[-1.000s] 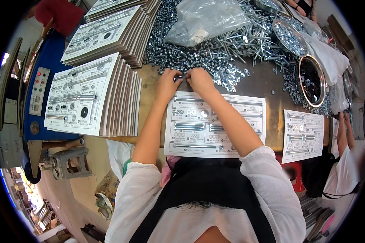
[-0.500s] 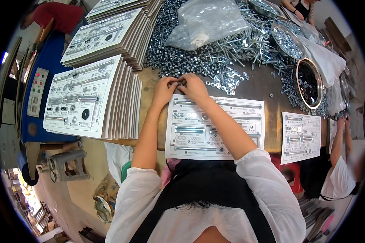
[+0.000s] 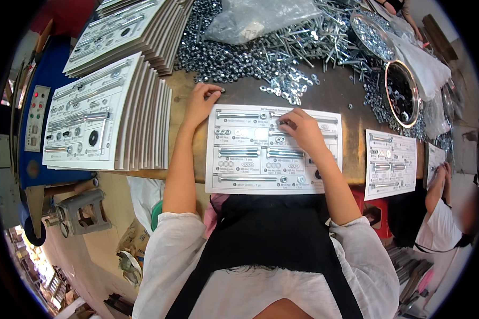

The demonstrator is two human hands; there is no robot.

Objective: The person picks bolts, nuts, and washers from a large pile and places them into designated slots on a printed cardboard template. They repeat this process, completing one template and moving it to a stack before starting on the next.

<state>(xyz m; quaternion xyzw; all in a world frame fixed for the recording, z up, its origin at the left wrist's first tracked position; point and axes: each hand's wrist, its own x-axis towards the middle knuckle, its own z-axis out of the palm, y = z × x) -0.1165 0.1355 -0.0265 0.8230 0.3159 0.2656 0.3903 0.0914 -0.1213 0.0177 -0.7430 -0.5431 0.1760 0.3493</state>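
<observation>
In front of me lies a white printed card [image 3: 255, 186] carrying bolts, nuts and washers in marked fields. My right hand [image 3: 302, 131] is over its upper middle, fingertips pinched around a small dark nut [image 3: 281, 123] close to the card's surface. My left hand [image 3: 203, 102] rests on the table just beyond the card's upper left corner. Its thumb and forefinger close on a small nut [image 3: 222, 90]. Beside the right hand a bolt [image 3: 267, 123] and other nuts lie on the card. The right hand's other fingers are partly hidden.
Loose nuts [image 3: 218, 58] and bolts [image 3: 308, 40] form a large heap, partly under a clear plastic bag [image 3: 261, 21]. Stacks of loaded cards [image 3: 82, 154] stand at left. A round metal bowl [image 3: 418, 95] and another card [image 3: 391, 186] are at right, near a co-worker [image 3: 439, 226].
My hands, together beyond the card before, are now apart. The right hand has come down and right over the card, while the left has stayed by the heap. The whole view has shifted slightly.
</observation>
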